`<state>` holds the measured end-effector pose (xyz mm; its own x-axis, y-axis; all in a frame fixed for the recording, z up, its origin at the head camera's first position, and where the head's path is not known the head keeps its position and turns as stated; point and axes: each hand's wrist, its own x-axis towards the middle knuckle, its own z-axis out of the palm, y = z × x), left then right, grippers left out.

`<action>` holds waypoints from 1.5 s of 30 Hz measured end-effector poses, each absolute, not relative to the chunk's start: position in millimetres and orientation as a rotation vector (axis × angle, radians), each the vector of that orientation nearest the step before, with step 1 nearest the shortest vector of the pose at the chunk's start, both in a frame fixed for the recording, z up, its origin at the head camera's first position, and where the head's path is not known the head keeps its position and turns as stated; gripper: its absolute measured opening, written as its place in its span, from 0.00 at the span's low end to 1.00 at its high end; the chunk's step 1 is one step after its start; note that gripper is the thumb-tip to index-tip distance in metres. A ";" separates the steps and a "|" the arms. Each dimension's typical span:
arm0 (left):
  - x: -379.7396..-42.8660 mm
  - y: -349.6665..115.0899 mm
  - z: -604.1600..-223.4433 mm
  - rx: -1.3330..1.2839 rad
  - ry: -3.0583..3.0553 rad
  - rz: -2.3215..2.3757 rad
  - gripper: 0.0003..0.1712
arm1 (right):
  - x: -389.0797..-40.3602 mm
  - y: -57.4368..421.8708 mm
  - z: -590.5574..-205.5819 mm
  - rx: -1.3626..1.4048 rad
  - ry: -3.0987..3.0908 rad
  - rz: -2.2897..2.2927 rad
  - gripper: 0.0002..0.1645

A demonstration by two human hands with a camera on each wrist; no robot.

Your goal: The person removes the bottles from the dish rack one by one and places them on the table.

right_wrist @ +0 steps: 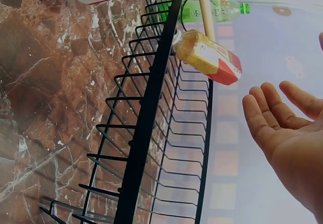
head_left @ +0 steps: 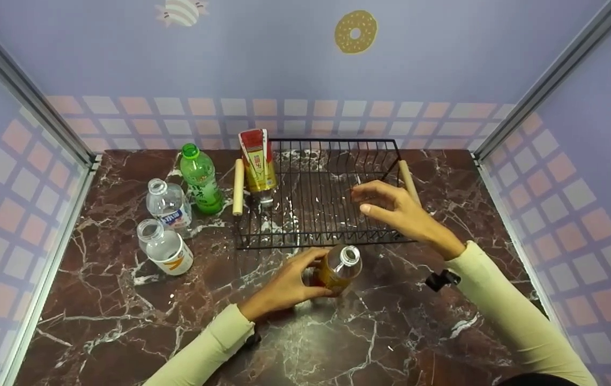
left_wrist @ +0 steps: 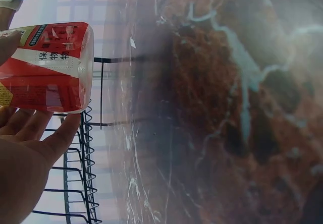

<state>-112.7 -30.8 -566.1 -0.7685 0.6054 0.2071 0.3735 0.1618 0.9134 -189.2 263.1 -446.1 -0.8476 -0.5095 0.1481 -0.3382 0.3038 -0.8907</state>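
In front of the rack, my left hand [head_left: 287,284] grips an uncapped plastic bottle [head_left: 337,268] by its side, its mouth facing up. The left wrist view shows the red, white and yellow label [left_wrist: 48,72] and the clear base, held off the table. My right hand [head_left: 399,209] hangs over the right part of the black wire rack [head_left: 332,140], fingers loosely bent and nothing in them. A similar bottle [head_left: 260,166] leans neck-down in the rack's left end; the right wrist view shows it [right_wrist: 209,57] behind the wires.
Left of the rack stand a green bottle [head_left: 202,185], a clear bottle with a blue label [head_left: 169,206] and a clear bottle with a white and orange label [head_left: 166,249], all uncapped. Wooden handles [head_left: 238,187] flank the rack. Patterned walls enclose the marbled table [head_left: 305,348].
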 end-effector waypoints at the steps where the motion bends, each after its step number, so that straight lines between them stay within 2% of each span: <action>1: -113.0 -30.4 -566.3 0.958 2.229 1.648 0.48 | -189.4 263.3 -447.0 -0.791 2.407 -1.574 0.25; 38: -116.6 -33.6 -588.3 0.814 2.286 1.589 0.46 | -195.3 265.7 -460.1 -0.720 2.423 -1.551 0.28; 45: -114.3 -40.3 -588.1 0.820 2.308 1.552 0.54 | -195.3 267.3 -461.8 -0.717 2.462 -1.526 0.28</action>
